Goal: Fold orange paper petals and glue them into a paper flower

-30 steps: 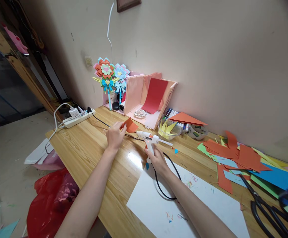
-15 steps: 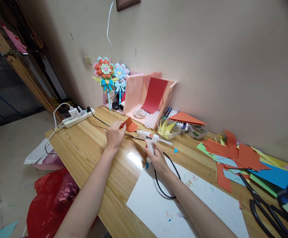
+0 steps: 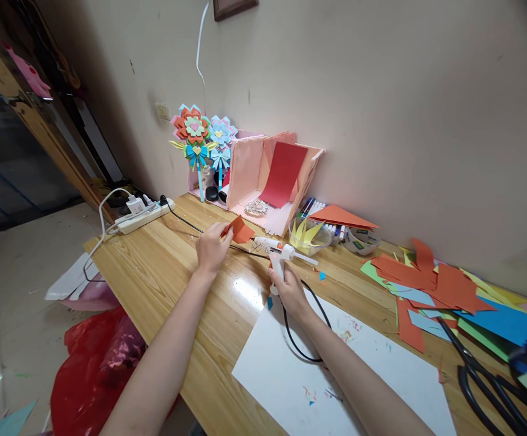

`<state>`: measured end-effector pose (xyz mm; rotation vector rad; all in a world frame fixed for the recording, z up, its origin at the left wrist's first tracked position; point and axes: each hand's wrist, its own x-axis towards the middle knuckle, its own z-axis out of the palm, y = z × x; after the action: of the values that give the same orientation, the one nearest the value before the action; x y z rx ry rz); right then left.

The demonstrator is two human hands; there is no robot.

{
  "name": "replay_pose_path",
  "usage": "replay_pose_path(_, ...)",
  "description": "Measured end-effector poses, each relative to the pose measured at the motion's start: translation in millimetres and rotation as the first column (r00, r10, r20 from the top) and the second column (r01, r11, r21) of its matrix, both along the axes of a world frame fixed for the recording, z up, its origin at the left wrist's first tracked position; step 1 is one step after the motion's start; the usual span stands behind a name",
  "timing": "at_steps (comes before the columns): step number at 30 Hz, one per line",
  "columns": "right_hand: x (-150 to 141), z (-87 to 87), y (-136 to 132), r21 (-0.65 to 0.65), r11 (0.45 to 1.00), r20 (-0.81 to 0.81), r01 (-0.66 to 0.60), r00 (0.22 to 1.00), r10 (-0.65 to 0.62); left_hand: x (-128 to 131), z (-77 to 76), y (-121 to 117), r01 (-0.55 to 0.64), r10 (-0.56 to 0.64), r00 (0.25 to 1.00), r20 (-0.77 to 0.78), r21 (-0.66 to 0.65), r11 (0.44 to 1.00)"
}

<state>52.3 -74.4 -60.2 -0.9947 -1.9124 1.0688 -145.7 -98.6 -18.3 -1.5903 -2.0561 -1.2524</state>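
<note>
Glue gun, handle partly hidden

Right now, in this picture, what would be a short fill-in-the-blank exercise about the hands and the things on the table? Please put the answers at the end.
1. The left hand pinches a folded piece of paper whose colour is ____.
2. The hot glue gun is held in the ____ hand.
3. The handles of the scissors are ____.
4. Toward the back of the table stand ____ paper flowers.

Missing words: orange; right; black; two.
</note>
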Motion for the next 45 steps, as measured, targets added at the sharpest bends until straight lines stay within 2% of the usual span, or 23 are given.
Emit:
replay_pose_path(9, -0.5, 5.7, -1.7, -0.028, 0.999, -0.022, 0.015, 1.0, -0.016, 1.9, 0.9, -0.7, -0.002, 0.002, 1.0, -0.011, -0.019, 1.0)
replay_pose_path(15, 0.1, 1.5, 1.5, 0.018, 0.998, -0.034, 0.059, 0.998, -0.058, 1.6, 0.8, -0.7, 0.007, -0.008, 1.0, -0.014, -0.031, 1.0)
replay_pose_path(28, 0.0, -1.7, 4.5, 0.02, 0.996, -0.031, 0.087, 0.996, -0.087, 3.6, 1.7, -1.5, 0.069, -0.069, 0.998, 0.011, -0.039, 0.997)
replay_pose_path(32, 0.1, -3.0, 4.8, 0.021, 0.994, -0.029, 0.104, 0.994, -0.103, 2.5, 0.5, -0.2, 0.077, -0.077, 0.995, 0.058, -0.007, 0.997)
replay_pose_path(34, 0.6, -4.4, 5.3, 0.008, 0.992, -0.03, 0.123, 0.992, -0.122, 0.3, -1.4, 2.8, 0.076, -0.08, 0.983, 0.166, 0.03, 0.997)
replay_pose_path(36, -0.3, -5.7, 6.9, -0.014, 0.992, -0.05, 0.126, 0.991, -0.126, -2.3, -2.5, 6.7, 0.069, -0.104, 0.924, 0.367, 0.107, 0.992)
replay_pose_path(37, -2.0, -5.9, 8.2, -0.022, 0.992, -0.063, 0.123, 0.99, -0.124, -3.3, -2.3, 8.6, 0.065, -0.136, 0.865, 0.484, 0.16, 0.985)
replay_pose_path(40, -15.8, -3.8, 15.0, -0.009, 0.994, -0.071, 0.112, 0.991, -0.113, -3.3, 2.8, 11.7, 0.057, -0.3, 0.593, 0.747, 0.333, 0.941)
replay_pose_path(42, -33.5, -0.4, 21.3, 0.053, 0.994, -0.065, 0.095, 0.994, -0.091, -0.5, 8.5, 10.7, 0.059, -0.406, 0.428, 0.808, 0.423, 0.904)
replay_pose_path(43, -44.5, 1.4, 24.6, 0.102, 0.992, -0.062, 0.076, 0.996, -0.069, 1.4, 11.4, 9.5, 0.059, -0.442, 0.371, 0.817, 0.455, 0.889)
replay_pose_path(45, -68.2, 4.5, 31.1, 0.179, 0.984, -0.029, 0.017, 1.0, -0.012, 4.9, 16.4, 6.5, 0.062, -0.489, 0.31, 0.815, 0.496, 0.866)
